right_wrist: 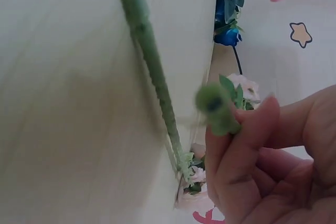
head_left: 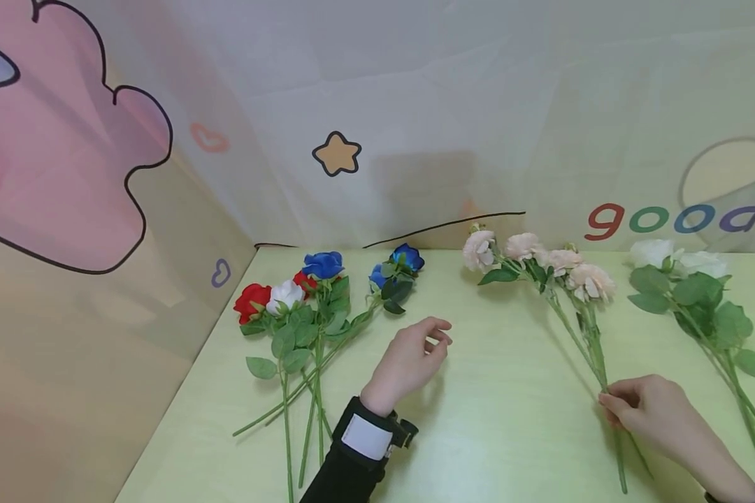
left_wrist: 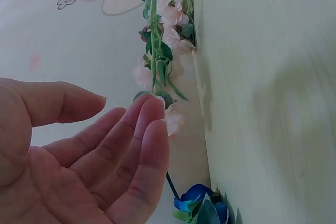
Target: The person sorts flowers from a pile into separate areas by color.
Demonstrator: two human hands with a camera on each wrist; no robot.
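My right hand (head_left: 657, 412) pinches a green stem of the pale pink flowers (head_left: 590, 282) between thumb and fingertips. In the right wrist view the pinched stem's cut end (right_wrist: 214, 103) points at the camera, and a second stem (right_wrist: 152, 59) runs past outside the fingers. The pink heads lie toward the back of the table, fanned to the left. Over the middle of the table is my left hand (head_left: 409, 356), its fingers loosely bent and holding nothing. Closest to it are the blue roses (head_left: 406, 258), just beyond its fingertips; its palm shows in the left wrist view.
Red roses (head_left: 252, 302), a white rose (head_left: 285, 297) and another blue rose (head_left: 323, 265) lie on the left with crossed stems. White roses (head_left: 701, 264) lie at the right edge. A printed cloth backdrop (head_left: 415, 105) stands behind the pale green table (head_left: 478, 433).
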